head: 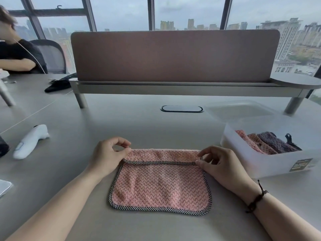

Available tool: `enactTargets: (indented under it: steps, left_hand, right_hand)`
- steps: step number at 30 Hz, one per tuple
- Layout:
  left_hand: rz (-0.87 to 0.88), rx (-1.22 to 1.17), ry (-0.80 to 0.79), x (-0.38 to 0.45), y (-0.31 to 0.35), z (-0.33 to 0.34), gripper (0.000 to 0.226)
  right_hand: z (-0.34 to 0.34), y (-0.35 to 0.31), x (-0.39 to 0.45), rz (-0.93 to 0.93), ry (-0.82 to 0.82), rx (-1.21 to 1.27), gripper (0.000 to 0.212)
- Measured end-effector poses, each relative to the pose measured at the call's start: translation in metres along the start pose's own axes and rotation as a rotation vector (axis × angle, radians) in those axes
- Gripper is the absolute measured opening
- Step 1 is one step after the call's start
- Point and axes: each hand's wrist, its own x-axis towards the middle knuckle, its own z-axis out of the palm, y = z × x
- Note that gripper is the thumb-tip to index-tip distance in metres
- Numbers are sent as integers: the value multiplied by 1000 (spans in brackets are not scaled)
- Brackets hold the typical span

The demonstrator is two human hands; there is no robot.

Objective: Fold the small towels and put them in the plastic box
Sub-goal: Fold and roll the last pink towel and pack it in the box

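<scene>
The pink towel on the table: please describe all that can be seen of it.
The pink zigzag-textured cloth towel with checkered black-and-white edging lies flat on the grey table. Its far edge is folded toward the person, showing a fluffier plain pink underside. The left hand and right hand each pinch a corner of that fold.

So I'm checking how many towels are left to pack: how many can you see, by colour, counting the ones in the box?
Pink: 2, one on the table, pinched at its far corners by the left hand and right hand, and one in the box
Orange-brown: 1
Purple: 1
Total: 4 towels, 3 of them in the box.
</scene>
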Motion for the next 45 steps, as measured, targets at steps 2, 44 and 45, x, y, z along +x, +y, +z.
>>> enactTargets:
  steps: [2, 44, 45]
  left_hand:
    - [9, 24, 18, 0, 0, 0, 16]
    - [431, 778, -699, -43, 41, 22, 93]
    - [423, 785, -707, -42, 40, 22, 94]
  right_hand:
    - [0, 1, 0, -5, -29, 3, 14]
    - [24, -21, -5, -190, -442, -584, 80]
    - [20, -17, -3, -190, -442, -573, 79]
